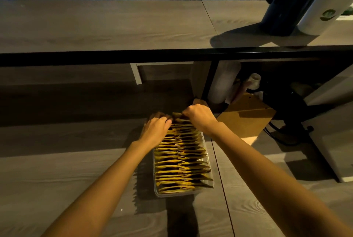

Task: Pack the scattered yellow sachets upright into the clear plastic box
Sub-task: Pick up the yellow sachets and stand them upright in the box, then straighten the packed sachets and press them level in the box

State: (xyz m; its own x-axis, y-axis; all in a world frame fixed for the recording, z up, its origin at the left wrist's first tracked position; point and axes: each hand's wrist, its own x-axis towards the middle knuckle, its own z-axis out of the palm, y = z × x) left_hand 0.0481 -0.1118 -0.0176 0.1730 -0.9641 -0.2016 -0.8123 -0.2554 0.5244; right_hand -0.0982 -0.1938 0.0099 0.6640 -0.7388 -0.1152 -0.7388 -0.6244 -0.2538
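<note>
clear plastic box (209, 162) sits on the wooden surface (76, 170), long axis running away from the person. yellow sachets (181, 160) stand on edge in one tight row, filling the box from the near wall up to the grip. both hands work the far end of that row. left hand (156, 129) has fingers curled down over the sachet tops and seems to pinch the last few from the left side. right hand (198, 116) is fisted, knuckles up, pinching a sachet top edge just left of its fingertips; exact contact is hidden under the knuckles. no loose sachets visible away from the hands.

handling guess: sachets are light, thin and floppy, slick face to face, easy to crumple; tops look wavy. best taken by the top edge, pinched flat between thumb and fingers, then slid straight down while the other hand presses the row back toward the person to open a gap. squeezing mid-body would likely bend them. box is light too and may skid if pushed. brown cardboard (246, 120) lies just right of the right hand.
</note>
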